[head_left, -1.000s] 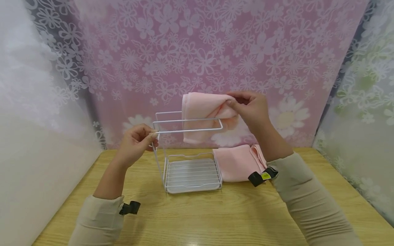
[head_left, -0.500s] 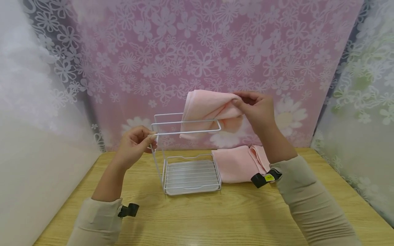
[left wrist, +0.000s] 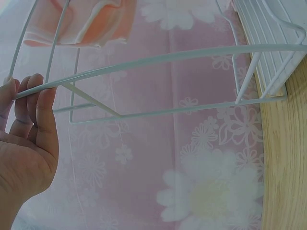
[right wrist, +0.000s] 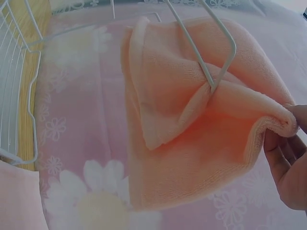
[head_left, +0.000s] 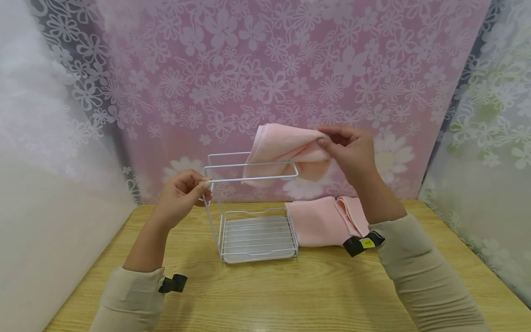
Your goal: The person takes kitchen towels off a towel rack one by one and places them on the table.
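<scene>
A white wire rack (head_left: 251, 178) stands on the table, with two arm loops at its top and a shelf below. My left hand (head_left: 182, 196) pinches the rack's upper left corner between thumb and fingers, as the left wrist view also shows. A folded pink towel (head_left: 286, 145) hangs at the rear arm, behind the front loop. Its right end is pinched by my right hand (head_left: 352, 152). In the right wrist view the front loop's tip lies against or just before the towel (right wrist: 182, 105); I cannot tell which. The towel hides the rear arm's end.
A second folded pink towel (head_left: 317, 221) lies on the wooden table (head_left: 265, 295), right beside the rack's base. A pale tray (head_left: 260, 237) sits under the base wires. A flowered pink backdrop (head_left: 269, 69) closes off the back, and pale panels stand at both sides.
My right hand has drawn the towel's pinched end to the right. The towel's left edge has shifted right and now slants. My left hand keeps its hold on the rack.
</scene>
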`<control>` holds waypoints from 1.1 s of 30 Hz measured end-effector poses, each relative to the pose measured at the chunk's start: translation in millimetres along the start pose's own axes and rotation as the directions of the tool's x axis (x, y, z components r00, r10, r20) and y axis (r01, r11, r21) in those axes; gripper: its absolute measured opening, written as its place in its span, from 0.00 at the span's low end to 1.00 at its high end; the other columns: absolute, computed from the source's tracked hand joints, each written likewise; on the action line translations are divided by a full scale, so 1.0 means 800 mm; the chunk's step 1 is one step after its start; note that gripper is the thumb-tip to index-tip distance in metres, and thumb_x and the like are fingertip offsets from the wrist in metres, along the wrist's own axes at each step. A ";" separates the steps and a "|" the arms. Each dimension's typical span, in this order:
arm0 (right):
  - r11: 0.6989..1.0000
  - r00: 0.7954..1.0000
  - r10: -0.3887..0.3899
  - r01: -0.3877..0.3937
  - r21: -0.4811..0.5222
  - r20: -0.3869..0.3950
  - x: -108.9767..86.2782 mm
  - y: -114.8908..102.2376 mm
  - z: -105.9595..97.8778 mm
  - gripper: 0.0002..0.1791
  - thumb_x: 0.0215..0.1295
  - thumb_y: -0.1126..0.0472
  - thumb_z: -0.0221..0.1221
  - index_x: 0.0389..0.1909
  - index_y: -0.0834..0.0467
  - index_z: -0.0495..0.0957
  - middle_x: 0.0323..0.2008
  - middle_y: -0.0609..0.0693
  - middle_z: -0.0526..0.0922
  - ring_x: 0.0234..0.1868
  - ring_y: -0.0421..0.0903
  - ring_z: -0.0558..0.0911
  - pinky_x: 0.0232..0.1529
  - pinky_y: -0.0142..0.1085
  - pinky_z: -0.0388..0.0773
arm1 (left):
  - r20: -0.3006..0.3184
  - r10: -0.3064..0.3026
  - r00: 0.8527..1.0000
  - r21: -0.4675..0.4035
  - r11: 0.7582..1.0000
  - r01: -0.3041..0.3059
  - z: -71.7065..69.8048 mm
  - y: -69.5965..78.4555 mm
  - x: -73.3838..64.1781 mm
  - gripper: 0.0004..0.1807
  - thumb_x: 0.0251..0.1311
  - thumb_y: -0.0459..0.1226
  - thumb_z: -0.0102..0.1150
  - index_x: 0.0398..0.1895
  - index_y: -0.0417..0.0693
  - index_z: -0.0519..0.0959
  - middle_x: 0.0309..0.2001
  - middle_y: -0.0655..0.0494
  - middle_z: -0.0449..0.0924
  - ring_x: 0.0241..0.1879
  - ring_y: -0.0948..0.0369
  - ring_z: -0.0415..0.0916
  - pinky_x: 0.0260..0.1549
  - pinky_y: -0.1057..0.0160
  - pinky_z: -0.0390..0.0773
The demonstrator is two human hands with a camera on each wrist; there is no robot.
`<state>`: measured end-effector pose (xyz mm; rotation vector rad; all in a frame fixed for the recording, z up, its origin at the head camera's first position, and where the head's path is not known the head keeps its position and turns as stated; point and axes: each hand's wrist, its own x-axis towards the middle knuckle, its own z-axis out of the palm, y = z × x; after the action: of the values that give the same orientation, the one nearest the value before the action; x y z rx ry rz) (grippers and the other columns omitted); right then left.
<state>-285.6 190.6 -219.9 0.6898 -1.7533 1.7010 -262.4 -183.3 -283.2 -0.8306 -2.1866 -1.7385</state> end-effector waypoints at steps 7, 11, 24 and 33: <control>1.000 1.000 -0.018 0.018 -0.004 -0.014 -0.003 0.002 -0.004 0.11 0.56 0.74 0.67 0.41 0.71 0.84 0.34 0.47 0.87 0.35 0.41 0.83 0.34 0.25 0.80 | 0.005 -0.010 1.000 0.020 1.000 0.010 0.001 0.000 -0.002 0.05 0.69 0.35 0.57 0.36 0.42 0.78 0.28 0.48 0.79 0.30 0.48 0.81 0.30 0.56 0.85; 0.999 0.999 -0.029 0.028 -0.028 -0.026 -0.004 0.000 -0.006 0.11 0.56 0.73 0.67 0.41 0.72 0.84 0.34 0.46 0.87 0.33 0.41 0.83 0.33 0.25 0.80 | 0.001 -0.008 1.000 0.030 1.000 0.008 0.000 -0.001 -0.003 0.05 0.69 0.35 0.57 0.36 0.41 0.78 0.28 0.48 0.79 0.29 0.51 0.81 0.29 0.55 0.85; 1.000 0.998 -0.004 0.005 0.019 -0.061 -0.003 -0.008 -0.014 0.11 0.55 0.74 0.68 0.41 0.67 0.86 0.33 0.48 0.86 0.31 0.41 0.84 0.32 0.27 0.82 | 0.005 -0.009 1.000 0.037 0.999 0.009 -0.002 0.000 -0.001 0.06 0.69 0.36 0.56 0.36 0.42 0.77 0.28 0.47 0.79 0.30 0.48 0.81 0.30 0.57 0.85; 0.990 0.993 0.066 -0.053 0.130 -0.096 -0.002 -0.009 -0.021 0.11 0.54 0.75 0.69 0.39 0.67 0.86 0.33 0.51 0.86 0.33 0.43 0.85 0.32 0.30 0.83 | 0.006 -0.013 1.000 0.040 0.999 0.013 -0.001 0.002 -0.001 0.07 0.69 0.36 0.56 0.36 0.39 0.77 0.28 0.48 0.79 0.30 0.49 0.81 0.31 0.52 0.85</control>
<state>-278.3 206.7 -216.1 0.6015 -1.6225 1.8681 -260.7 -184.0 -282.1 -0.8150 -2.2284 -1.6944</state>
